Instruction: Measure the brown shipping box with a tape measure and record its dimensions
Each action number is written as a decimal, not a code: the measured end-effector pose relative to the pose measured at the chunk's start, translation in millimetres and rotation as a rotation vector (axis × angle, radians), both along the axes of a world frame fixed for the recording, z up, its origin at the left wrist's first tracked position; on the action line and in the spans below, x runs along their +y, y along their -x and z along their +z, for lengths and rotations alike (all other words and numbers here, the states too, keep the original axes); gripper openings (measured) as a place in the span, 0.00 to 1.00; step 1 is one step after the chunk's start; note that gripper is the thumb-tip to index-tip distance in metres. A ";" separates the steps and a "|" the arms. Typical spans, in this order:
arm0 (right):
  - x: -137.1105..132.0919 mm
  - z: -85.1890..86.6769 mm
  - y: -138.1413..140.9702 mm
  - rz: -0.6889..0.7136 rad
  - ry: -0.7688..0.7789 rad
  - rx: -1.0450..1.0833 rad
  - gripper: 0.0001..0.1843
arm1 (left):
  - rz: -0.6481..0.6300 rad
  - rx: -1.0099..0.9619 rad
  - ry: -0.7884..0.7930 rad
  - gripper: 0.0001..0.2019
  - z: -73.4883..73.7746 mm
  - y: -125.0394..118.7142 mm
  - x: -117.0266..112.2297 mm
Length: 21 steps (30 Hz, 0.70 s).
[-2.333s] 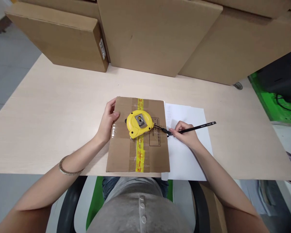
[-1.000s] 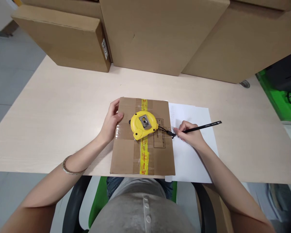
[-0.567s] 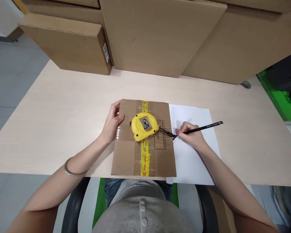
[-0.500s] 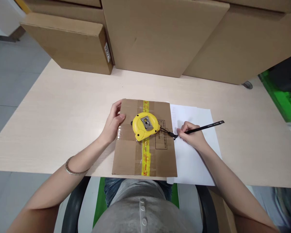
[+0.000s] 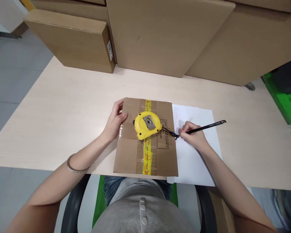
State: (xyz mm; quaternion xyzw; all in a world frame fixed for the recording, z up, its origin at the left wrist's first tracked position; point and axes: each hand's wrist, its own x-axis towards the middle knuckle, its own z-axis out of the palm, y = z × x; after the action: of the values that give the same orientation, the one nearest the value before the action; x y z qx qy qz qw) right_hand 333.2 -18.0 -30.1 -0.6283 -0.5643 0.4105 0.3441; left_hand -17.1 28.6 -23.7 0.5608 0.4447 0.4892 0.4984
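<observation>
A flat cardboard box with yellow printed tape down its middle lies at the table's front edge. My left hand grips its left side, the thumb over the top face and the other fingers along the edge. A yellow tape measure rests on the box, its black wrist cord trailing right past the box edge. In my right hand a slim black pen is pinched, its rear end pointing right. That hand rests on white paper sheets, partly covered by the box. The pen's tip is hidden by the fingers.
A smaller cardboard box stands at the back left of the pale wooden table. Large cardboard boxes line the back. A chair armrest is below the table edge.
The whole view has shifted slightly. Both hands keep their holds, and the box, tape measure and paper stay in the same arrangement.
</observation>
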 end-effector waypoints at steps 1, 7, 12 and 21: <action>0.1 0.0 0.4 -0.003 0.009 -0.001 0.22 | -0.004 0.004 -0.006 0.28 -0.3 0.3 0.0; 3.2 6.8 -3.3 -0.080 0.102 -0.018 0.30 | 0.002 -0.002 -0.008 0.28 -1.0 0.5 0.6; 6.6 29.6 -7.6 -0.162 0.229 -0.576 0.28 | 0.004 -0.010 -0.014 0.27 -0.2 0.0 0.9; 1.5 39.3 -4.7 -0.179 0.328 -1.040 0.25 | -0.018 -0.007 -0.043 0.26 -1.6 -1.5 1.8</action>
State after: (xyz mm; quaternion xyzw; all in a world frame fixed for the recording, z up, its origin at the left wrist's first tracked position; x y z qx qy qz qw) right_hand 337.9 -16.5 9.3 -0.8391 -0.5330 0.0977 -0.0487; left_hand -15.6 30.4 -25.3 0.5736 0.4274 0.4961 0.4922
